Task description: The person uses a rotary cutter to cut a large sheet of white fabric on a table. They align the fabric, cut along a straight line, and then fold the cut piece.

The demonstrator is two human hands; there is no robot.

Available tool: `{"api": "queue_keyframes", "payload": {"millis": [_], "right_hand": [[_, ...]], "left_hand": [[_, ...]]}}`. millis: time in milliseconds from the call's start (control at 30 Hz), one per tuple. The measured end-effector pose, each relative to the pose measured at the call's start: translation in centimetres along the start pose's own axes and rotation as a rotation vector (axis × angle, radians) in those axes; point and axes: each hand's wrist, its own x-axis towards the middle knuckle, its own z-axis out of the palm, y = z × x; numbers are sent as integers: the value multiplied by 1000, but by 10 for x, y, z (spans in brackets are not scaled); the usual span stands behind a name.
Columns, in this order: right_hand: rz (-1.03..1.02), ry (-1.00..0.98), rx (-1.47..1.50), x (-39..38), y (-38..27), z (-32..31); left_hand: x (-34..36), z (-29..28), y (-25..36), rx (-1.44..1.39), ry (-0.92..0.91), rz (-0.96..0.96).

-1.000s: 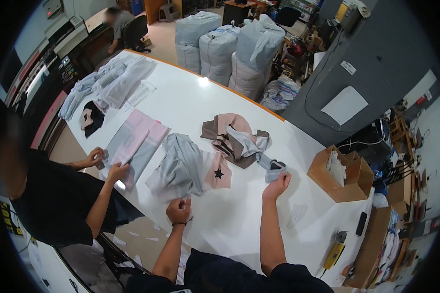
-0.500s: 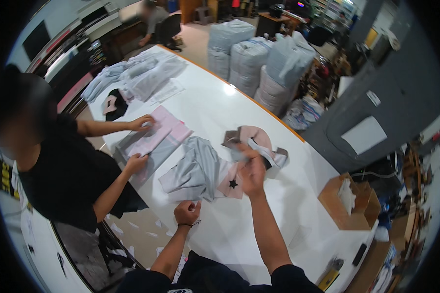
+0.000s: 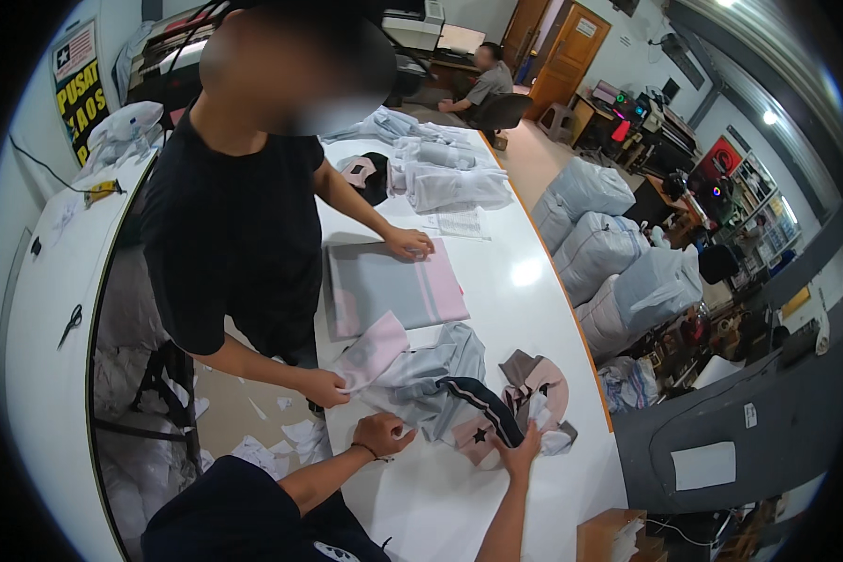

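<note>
My right hand point(image 3: 519, 451) grips a dark fabric strip point(image 3: 485, 405) with white stripes, which arches left over the cloth. My left hand point(image 3: 382, 435) is loosely curled just in front of the grey cloth point(image 3: 459, 351), with nothing visible in its fingers. Under and beside the strip lies a pink fabric piece point(image 3: 468, 433) with a dark star. Beyond my right hand is a heap of pink, brown and white fabric pieces point(image 3: 550, 382). Across from me, a co-worker holds a pink printed cloth point(image 3: 377, 352) and rests the other hand on a grey and pink fabric stack point(image 3: 384, 281).
Wrapped light garments point(image 3: 440, 176) and a pink and black piece point(image 3: 366, 176) lie at the table's far end. Large stuffed sacks point(image 3: 601, 245) stand past the right edge. A grey pillar point(image 3: 721, 421) and cardboard box point(image 3: 612, 532) are at right. Scissors point(image 3: 71, 325) lie on the left table.
The view has swung left. My right hand, blurred over the pieces before, now holds the striped strip over the cloth. The co-worker has drawn a pink cloth off the stack toward the grey cloth.
</note>
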Motion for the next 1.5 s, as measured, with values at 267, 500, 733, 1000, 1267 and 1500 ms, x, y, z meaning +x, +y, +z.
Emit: {"api": "queue_keyframes", "payload": {"millis": [267, 500, 733, 1000, 1267, 1500], "right_hand": [[357, -109, 110, 6, -188, 24], [400, -184, -327, 12, -233, 68], [195, -60, 61, 86, -62, 49], [46, 410, 184, -18, -117, -26], [505, 330, 366, -333, -6, 31], [716, 545, 360, -403, -52, -27]], "left_hand": [[-5, -8, -2, -20, -35, -83], [-4, -3, -5, -12, -111, -110], [-4, 10, 6, 10, -84, 8], [-6, 4, -8, 43, 8, 15], [-7, 18, -5, 115, -13, 26], [-8, 21, -28, 2, 13, 101]]}}
